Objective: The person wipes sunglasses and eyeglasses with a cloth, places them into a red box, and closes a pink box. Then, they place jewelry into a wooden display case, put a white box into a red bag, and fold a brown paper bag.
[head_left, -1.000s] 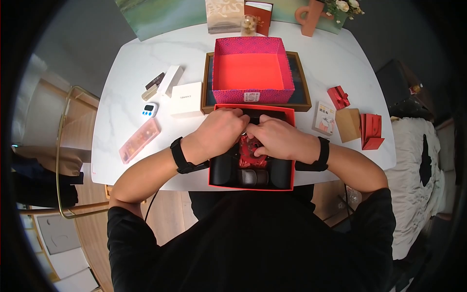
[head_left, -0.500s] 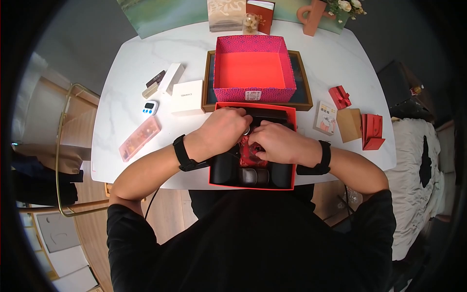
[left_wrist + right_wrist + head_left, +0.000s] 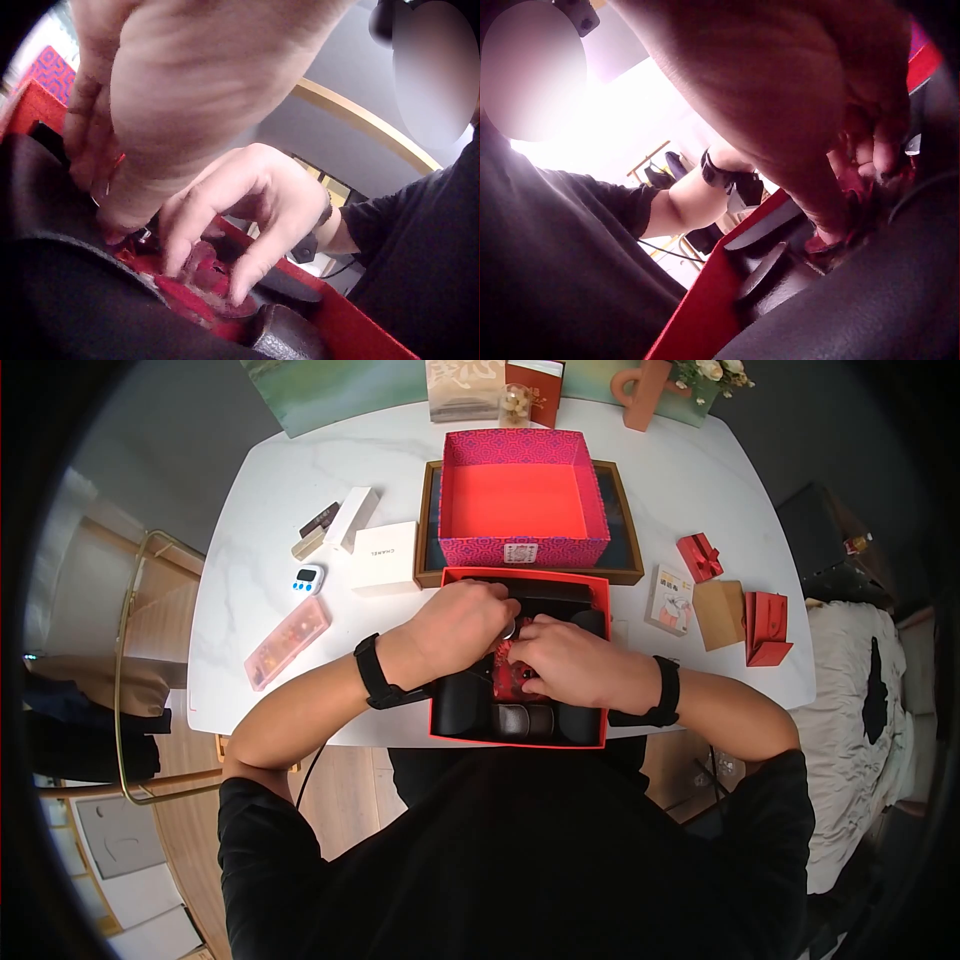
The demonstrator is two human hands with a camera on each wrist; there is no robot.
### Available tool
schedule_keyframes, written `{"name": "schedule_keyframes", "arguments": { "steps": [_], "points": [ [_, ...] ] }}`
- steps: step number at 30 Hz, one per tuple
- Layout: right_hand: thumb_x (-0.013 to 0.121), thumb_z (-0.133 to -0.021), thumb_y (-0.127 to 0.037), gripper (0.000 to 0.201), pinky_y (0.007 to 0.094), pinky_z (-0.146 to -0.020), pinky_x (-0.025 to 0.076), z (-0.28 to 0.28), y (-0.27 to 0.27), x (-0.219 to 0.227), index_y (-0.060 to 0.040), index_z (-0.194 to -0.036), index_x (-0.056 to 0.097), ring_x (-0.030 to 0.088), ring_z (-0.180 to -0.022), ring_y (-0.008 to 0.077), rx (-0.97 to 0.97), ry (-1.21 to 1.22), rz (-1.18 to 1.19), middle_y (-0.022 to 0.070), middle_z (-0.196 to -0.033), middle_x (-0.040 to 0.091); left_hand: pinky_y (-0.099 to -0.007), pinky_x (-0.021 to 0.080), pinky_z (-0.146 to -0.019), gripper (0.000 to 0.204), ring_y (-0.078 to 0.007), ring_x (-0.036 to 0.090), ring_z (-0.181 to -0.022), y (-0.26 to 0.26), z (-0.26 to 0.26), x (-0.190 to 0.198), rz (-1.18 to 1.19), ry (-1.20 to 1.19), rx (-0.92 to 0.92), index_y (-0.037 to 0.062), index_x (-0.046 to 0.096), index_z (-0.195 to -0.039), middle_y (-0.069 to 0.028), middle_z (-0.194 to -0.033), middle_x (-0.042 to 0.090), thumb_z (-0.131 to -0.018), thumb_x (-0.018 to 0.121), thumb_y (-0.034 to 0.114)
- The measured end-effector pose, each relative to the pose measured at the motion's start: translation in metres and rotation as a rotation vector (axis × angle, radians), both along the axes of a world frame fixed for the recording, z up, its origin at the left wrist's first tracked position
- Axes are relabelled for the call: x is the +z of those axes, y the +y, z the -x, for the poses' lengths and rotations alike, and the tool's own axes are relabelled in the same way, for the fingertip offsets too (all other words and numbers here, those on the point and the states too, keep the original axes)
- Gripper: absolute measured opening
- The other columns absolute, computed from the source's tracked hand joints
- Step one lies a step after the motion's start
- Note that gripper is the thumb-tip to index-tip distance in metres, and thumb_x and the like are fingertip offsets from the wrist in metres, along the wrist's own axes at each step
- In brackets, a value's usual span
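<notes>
Both hands reach down into a red-edged box (image 3: 602, 605) at the table's near edge. A crumpled red bundle (image 3: 508, 678) lies in its middle, between rounded black cases (image 3: 462, 710). My left hand (image 3: 460, 628) bends its fingers down at the bundle's far end, and a small silvery round piece shows beside them. What those fingertips hold I cannot tell. With bent index finger and thumb, my right hand (image 3: 575, 660) grips the bundle from the right, plain in the left wrist view. A dark leather-like roll (image 3: 512, 720) sits nearer the body.
Behind stands a patterned pink-purple box (image 3: 520, 500) on a framed tray (image 3: 626, 525). White boxes (image 3: 385, 557), a timer (image 3: 307, 579) and a pink case (image 3: 288, 643) lie left. Rightward are a small carton (image 3: 670, 600), a brown envelope (image 3: 719, 615) and red packets (image 3: 766, 628).
My right hand has drawn slightly away from the left one, toward the right, its fingers staying at the red bundle. The left hand has barely moved.
</notes>
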State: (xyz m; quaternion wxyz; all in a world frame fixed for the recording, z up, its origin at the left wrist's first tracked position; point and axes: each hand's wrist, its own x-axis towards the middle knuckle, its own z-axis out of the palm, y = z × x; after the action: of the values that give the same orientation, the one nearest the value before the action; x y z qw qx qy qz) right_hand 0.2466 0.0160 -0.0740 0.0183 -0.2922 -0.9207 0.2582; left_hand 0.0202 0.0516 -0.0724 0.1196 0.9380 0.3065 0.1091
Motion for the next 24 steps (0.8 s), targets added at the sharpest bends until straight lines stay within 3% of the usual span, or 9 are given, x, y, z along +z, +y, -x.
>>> {"name": "schedule_keyframes", "arguments": {
  "steps": [4,8,12,14,17,20,24],
  "points": [
    [0.083,-0.088,-0.014,0.030,0.0480,-0.100,0.054,-0.006,0.002,0.024,-0.0015,-0.115,0.076,0.067,-0.113,0.0371,-0.114,0.034,0.123,0.0171,-0.112,0.073,-0.0491,0.060,-0.079,0.022,-0.0396,0.072,-0.091,-0.002,-0.002,0.003,0.056,0.022,-0.067,0.0019,0.070,-0.095,-0.0165,-0.096,0.068,-0.079,0.083,0.008],
    [0.077,-0.092,-0.011,0.020,0.0478,-0.090,0.056,-0.028,0.023,0.019,-0.0002,-0.108,0.076,0.070,-0.100,0.0389,-0.208,0.265,-0.006,0.0167,-0.097,0.073,-0.0484,0.060,-0.079,0.024,-0.0398,0.072,-0.090,-0.003,-0.005,0.002,-0.016,0.009,-0.067,0.0008,0.070,-0.095,-0.0168,-0.096,0.068,-0.077,0.083,0.008],
    [0.076,-0.093,-0.013,0.017,0.0483,-0.084,0.057,-0.029,0.022,0.017,-0.0021,-0.106,0.077,0.071,-0.097,0.0382,-0.248,0.121,-0.112,0.0156,-0.098,0.074,-0.0469,0.061,-0.079,0.023,-0.0381,0.073,-0.090,-0.001,-0.011,0.003,-0.032,0.129,-0.052,0.0008,0.070,-0.095,-0.0162,-0.096,0.069,-0.078,0.082,0.009],
    [0.070,-0.092,-0.009,0.010,0.0497,-0.080,0.058,-0.025,0.019,0.016,-0.0002,-0.093,0.074,0.073,-0.091,0.0391,-0.184,0.086,-0.195,0.0182,-0.088,0.071,-0.0464,0.061,-0.079,0.021,-0.0375,0.073,-0.090,-0.002,-0.012,-0.001,-0.046,0.165,-0.057,0.0010,0.071,-0.096,-0.0162,-0.096,0.069,-0.079,0.080,0.009],
    [0.068,-0.089,-0.006,0.008,0.0497,-0.078,0.059,-0.021,0.022,0.005,0.0000,-0.089,0.072,0.073,-0.089,0.0396,-0.145,0.068,-0.285,0.0193,-0.084,0.070,-0.0463,0.062,-0.078,0.017,-0.0370,0.074,-0.089,0.000,-0.014,-0.003,-0.077,0.202,-0.063,0.0017,0.071,-0.096,-0.0167,-0.096,0.070,-0.081,0.076,0.008],
    [0.076,-0.093,-0.014,0.013,0.0489,-0.082,0.059,-0.020,0.026,-0.003,-0.0017,-0.096,0.074,0.073,-0.094,0.0388,-0.120,-0.094,-0.268,0.0170,-0.092,0.072,-0.0466,0.062,-0.076,0.015,-0.0370,0.074,-0.088,0.001,-0.014,-0.002,-0.090,0.241,-0.059,0.0017,0.071,-0.097,-0.0171,-0.095,0.071,-0.083,0.073,0.008],
    [0.075,-0.092,-0.014,0.013,0.0491,-0.082,0.059,-0.021,0.028,-0.007,-0.0010,-0.095,0.074,0.073,-0.095,0.0387,-0.089,-0.071,-0.247,0.0176,-0.094,0.073,-0.0475,0.061,-0.073,0.017,-0.0371,0.075,-0.086,-0.001,-0.015,0.005,-0.060,0.167,-0.009,0.0023,0.071,-0.100,-0.0156,-0.093,0.073,-0.084,0.074,0.008]
  ]
}}
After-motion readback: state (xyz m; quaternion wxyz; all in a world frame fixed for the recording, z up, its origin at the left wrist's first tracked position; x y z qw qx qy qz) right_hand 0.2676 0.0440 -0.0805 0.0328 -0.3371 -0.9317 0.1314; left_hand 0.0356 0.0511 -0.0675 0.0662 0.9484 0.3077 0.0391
